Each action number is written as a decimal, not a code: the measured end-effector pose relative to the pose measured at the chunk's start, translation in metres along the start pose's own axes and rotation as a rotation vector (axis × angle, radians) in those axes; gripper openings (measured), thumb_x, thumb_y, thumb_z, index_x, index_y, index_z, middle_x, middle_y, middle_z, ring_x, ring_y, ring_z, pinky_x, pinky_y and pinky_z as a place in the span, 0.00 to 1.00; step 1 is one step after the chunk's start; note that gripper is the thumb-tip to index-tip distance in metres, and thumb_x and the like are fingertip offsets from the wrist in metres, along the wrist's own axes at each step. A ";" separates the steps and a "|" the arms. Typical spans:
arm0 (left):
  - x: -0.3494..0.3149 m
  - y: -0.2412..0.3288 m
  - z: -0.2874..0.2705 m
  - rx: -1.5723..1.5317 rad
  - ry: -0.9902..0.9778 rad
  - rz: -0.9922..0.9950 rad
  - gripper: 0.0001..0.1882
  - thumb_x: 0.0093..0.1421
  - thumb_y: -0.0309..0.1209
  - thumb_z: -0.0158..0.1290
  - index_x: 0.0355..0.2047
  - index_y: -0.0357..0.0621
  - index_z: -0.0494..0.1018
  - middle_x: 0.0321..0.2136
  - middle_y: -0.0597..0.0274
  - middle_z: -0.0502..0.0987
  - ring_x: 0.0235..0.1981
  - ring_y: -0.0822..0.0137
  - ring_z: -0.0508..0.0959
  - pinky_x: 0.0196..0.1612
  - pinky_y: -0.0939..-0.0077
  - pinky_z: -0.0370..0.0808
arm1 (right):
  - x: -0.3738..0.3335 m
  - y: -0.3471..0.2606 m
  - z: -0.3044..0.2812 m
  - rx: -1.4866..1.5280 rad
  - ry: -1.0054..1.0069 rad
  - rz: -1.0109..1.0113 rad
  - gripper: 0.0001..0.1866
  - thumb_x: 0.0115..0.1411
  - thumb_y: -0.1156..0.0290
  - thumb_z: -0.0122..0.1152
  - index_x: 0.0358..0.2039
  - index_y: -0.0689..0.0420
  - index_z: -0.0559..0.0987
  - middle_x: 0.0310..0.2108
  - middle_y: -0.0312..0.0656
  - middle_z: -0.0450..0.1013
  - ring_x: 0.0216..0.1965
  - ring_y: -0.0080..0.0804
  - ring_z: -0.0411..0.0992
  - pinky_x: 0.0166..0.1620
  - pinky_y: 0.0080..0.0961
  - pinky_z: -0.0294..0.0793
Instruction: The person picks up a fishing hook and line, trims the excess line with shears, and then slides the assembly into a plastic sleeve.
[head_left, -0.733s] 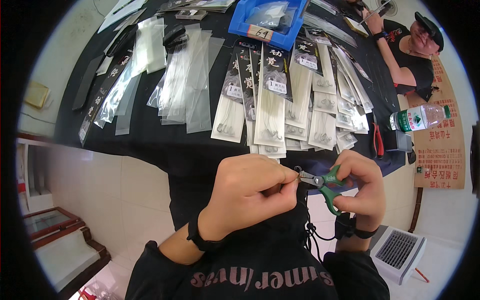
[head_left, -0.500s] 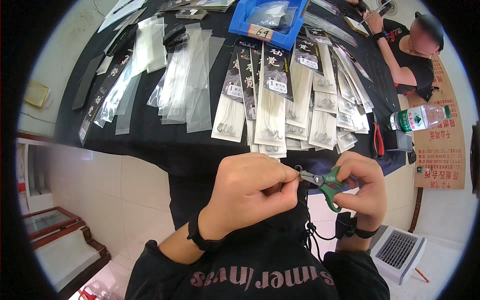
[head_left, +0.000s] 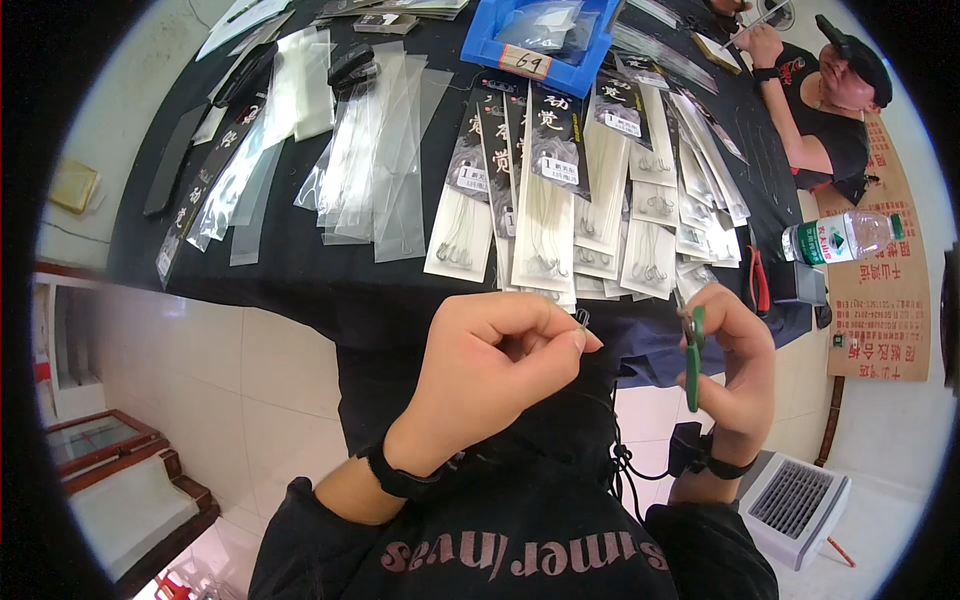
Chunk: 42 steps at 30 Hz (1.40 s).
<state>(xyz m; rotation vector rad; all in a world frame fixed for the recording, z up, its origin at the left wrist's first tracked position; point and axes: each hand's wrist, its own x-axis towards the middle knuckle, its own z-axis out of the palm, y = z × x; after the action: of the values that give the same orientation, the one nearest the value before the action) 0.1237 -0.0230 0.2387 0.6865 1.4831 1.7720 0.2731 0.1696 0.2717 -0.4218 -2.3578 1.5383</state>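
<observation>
My left hand [head_left: 505,370] is closed in a pinch in front of the table edge. A small dark fishing hook [head_left: 583,316] sticks up from its fingertips, mostly hidden by them. To the right, my right hand [head_left: 742,362] is shut on green-handled scissors [head_left: 693,372], seen edge-on with the blades pointing away from me. The scissors are apart from the hook. Just beyond my hands, cards of fishing hooks [head_left: 455,245] lie in overlapping rows, some with black printed headers.
A blue bin [head_left: 475,45] with plastic bags stands behind the cards. Clear sleeves [head_left: 400,200] lie left on the black cloth. Red-handled pliers [head_left: 760,285], a water bottle [head_left: 840,238] and a dark box [head_left: 798,284] are at the right. Another person [head_left: 825,110] sits far right.
The scissors have moved right, away from my left fingertips, and turned so their blades point away from me. My left hand has shifted slightly left, still pinching.
</observation>
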 end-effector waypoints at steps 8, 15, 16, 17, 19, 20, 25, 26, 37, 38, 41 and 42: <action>0.000 -0.002 -0.002 -0.038 -0.004 -0.012 0.05 0.55 0.23 0.55 0.26 0.33 0.79 0.15 0.76 0.71 0.15 0.88 0.63 0.19 0.91 0.57 | 0.003 0.003 0.002 -0.025 -0.077 -0.015 0.16 0.34 0.75 0.65 0.24 0.60 0.67 0.27 0.37 0.62 0.26 0.20 0.60 0.24 0.14 0.59; -0.003 0.003 0.001 0.038 0.012 -0.007 0.05 0.54 0.22 0.55 0.26 0.34 0.79 0.15 0.75 0.72 0.16 0.88 0.64 0.19 0.91 0.58 | 0.001 0.000 0.000 -0.049 -0.112 0.028 0.16 0.33 0.76 0.68 0.23 0.61 0.70 0.26 0.35 0.63 0.20 0.15 0.55 0.21 0.13 0.51; -0.003 0.003 0.002 0.037 0.011 -0.007 0.05 0.54 0.22 0.55 0.26 0.34 0.79 0.15 0.75 0.72 0.16 0.88 0.64 0.19 0.91 0.58 | 0.000 -0.001 0.000 -0.048 -0.115 0.032 0.16 0.33 0.76 0.68 0.23 0.61 0.70 0.26 0.35 0.63 0.20 0.15 0.55 0.21 0.13 0.51; -0.003 0.003 0.002 0.061 0.005 0.021 0.04 0.53 0.22 0.55 0.26 0.34 0.79 0.15 0.75 0.72 0.16 0.88 0.65 0.19 0.91 0.58 | 0.000 -0.001 0.000 -0.044 -0.111 0.034 0.16 0.33 0.75 0.69 0.23 0.61 0.71 0.27 0.35 0.63 0.19 0.14 0.54 0.21 0.13 0.50; -0.003 0.003 0.002 0.085 -0.001 0.050 0.04 0.52 0.22 0.56 0.26 0.34 0.79 0.15 0.74 0.72 0.16 0.88 0.65 0.19 0.91 0.58 | 0.000 -0.001 0.001 -0.040 -0.107 0.036 0.16 0.33 0.74 0.70 0.23 0.61 0.71 0.27 0.35 0.63 0.19 0.13 0.53 0.21 0.13 0.49; -0.003 0.003 0.002 0.101 -0.006 0.081 0.03 0.51 0.22 0.56 0.25 0.34 0.79 0.15 0.73 0.72 0.16 0.87 0.66 0.19 0.91 0.58 | 0.000 -0.001 0.000 -0.044 -0.112 0.038 0.16 0.33 0.74 0.70 0.23 0.61 0.71 0.27 0.35 0.64 0.18 0.13 0.53 0.21 0.13 0.49; -0.003 -0.001 0.003 0.117 -0.008 0.143 0.02 0.50 0.21 0.57 0.24 0.33 0.78 0.15 0.72 0.73 0.15 0.86 0.66 0.18 0.90 0.58 | -0.001 0.000 -0.001 -0.055 -0.125 0.020 0.16 0.33 0.74 0.70 0.23 0.61 0.72 0.26 0.36 0.64 0.18 0.14 0.52 0.22 0.14 0.48; -0.003 -0.002 0.003 0.116 -0.010 0.153 0.02 0.49 0.20 0.57 0.24 0.33 0.78 0.15 0.72 0.73 0.16 0.86 0.66 0.18 0.90 0.59 | -0.001 0.000 -0.001 -0.062 -0.122 0.021 0.16 0.33 0.74 0.70 0.23 0.61 0.72 0.25 0.36 0.64 0.18 0.14 0.52 0.22 0.14 0.48; -0.003 -0.005 0.005 0.150 -0.010 0.184 0.01 0.49 0.19 0.56 0.22 0.34 0.77 0.15 0.70 0.73 0.16 0.86 0.67 0.18 0.90 0.59 | -0.001 -0.001 -0.003 -0.079 -0.145 0.029 0.16 0.34 0.75 0.72 0.23 0.62 0.73 0.25 0.36 0.66 0.16 0.13 0.52 0.21 0.14 0.48; -0.003 -0.005 0.004 0.162 -0.013 0.189 0.01 0.49 0.19 0.56 0.22 0.34 0.77 0.15 0.70 0.73 0.16 0.86 0.67 0.18 0.90 0.59 | -0.001 -0.001 -0.003 -0.079 -0.147 0.028 0.16 0.34 0.75 0.72 0.23 0.62 0.73 0.25 0.36 0.66 0.16 0.13 0.52 0.21 0.14 0.48; -0.003 -0.006 0.005 0.168 -0.018 0.195 0.01 0.48 0.19 0.57 0.22 0.34 0.77 0.15 0.70 0.73 0.16 0.86 0.67 0.18 0.89 0.59 | 0.000 0.000 -0.003 -0.085 -0.154 0.008 0.16 0.34 0.76 0.72 0.23 0.62 0.73 0.24 0.36 0.66 0.16 0.14 0.53 0.21 0.14 0.48; -0.002 -0.006 0.005 0.163 -0.019 0.197 0.01 0.48 0.19 0.57 0.22 0.34 0.77 0.15 0.70 0.73 0.15 0.85 0.67 0.18 0.89 0.60 | 0.000 0.001 -0.003 -0.092 -0.158 -0.012 0.16 0.34 0.76 0.72 0.23 0.62 0.73 0.24 0.36 0.67 0.16 0.14 0.54 0.21 0.14 0.48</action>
<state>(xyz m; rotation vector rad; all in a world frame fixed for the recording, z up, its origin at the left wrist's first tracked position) 0.1299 -0.0216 0.2334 0.9584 1.6058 1.7961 0.2743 0.1725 0.2723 -0.3167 -2.5543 1.5129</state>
